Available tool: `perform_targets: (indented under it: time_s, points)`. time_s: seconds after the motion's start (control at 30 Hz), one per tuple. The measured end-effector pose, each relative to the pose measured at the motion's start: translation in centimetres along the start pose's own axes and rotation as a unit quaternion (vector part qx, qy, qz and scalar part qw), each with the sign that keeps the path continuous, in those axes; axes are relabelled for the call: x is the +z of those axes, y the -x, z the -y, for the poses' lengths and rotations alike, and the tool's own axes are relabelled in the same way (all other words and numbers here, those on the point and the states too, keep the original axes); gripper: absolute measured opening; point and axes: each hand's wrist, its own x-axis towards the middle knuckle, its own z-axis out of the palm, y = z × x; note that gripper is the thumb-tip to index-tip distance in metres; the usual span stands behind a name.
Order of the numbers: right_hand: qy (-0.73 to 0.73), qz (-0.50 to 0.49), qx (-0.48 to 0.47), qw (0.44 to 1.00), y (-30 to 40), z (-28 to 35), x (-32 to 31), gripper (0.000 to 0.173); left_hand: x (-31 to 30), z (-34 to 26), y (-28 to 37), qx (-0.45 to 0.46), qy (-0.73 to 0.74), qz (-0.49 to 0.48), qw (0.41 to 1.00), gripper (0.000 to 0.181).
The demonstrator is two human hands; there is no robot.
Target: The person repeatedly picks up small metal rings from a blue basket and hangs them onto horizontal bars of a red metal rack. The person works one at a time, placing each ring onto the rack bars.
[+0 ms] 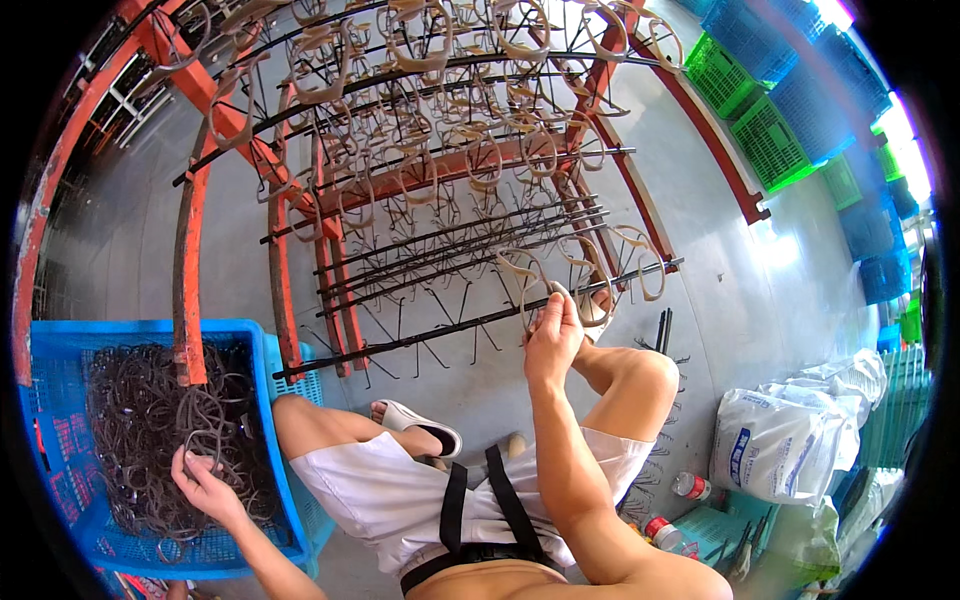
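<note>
My left hand [201, 484] is over a blue plastic crate [289, 480] heaped with dark, thin loop-shaped parts [142, 442]. Its fingers pinch one dark loop [204, 439] at the top of the heap. At the lowest black hooked bar [442, 332], my right hand [553, 330] grips a tan loop-shaped part [517, 259] between thumb and fingertips. More tan loops [651, 274] hang on the same bar to the right of that hand. Left of it, the bar's bare wire hooks [416, 352] point downward. The right fingers hide part of the gripped loop.
A red metal rack [191, 277] carries several bars of tan loops above. My legs straddle the space before it. At right are white sacks [780, 442], plastic bottles [664, 532] and stacked green crates [772, 142] and blue crates [806, 105]. Loose hooked bars [664, 435] lie beside my right leg.
</note>
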Motion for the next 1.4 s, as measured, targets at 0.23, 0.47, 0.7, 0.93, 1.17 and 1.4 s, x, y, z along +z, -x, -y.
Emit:
perform_targets:
  time_s: [0.23, 0.47, 0.7, 0.93, 1.17, 1.4]
  points:
    - [0.082, 0.049, -0.094, 0.991, 1.8, -0.7, 1.3, 0.019, 0.5, 0.0, 1.1, -0.135, 0.142, -0.041, 0.98, 0.025]
    - [0.272, 0.032, -0.201, 0.94, 1.3, -0.8, 0.5, 0.023, 2.2, -3.1, 3.9, -0.095, 0.152, -0.056, 0.982, 0.026]
    - [0.252, 0.022, -0.168, 0.953, 0.5, 0.0, 0.1, 0.025, 4.4, -6.8, 6.6, -0.096, 0.218, 0.057, 0.97, 0.02]
    - [0.087, 0.06, -0.073, 0.992, 0.8, 0.9, -0.4, 0.03, 5.3, -9.4, 9.7, -0.221, 0.408, 0.147, 0.874, 0.019]
    - [0.301, 0.278, -0.3, 0.862, 11.3, 3.7, 0.5, 0.033, 7.6, -12.2, 12.0, -0.355, 0.442, 0.204, 0.798, 0.021]
    - [-0.151, 0.307, 0.229, 0.911, 19.9, 1.5, 2.6, 0.036, 9.1, -10.6, 16.2, -0.222, 0.371, 0.265, 0.862, 0.031]
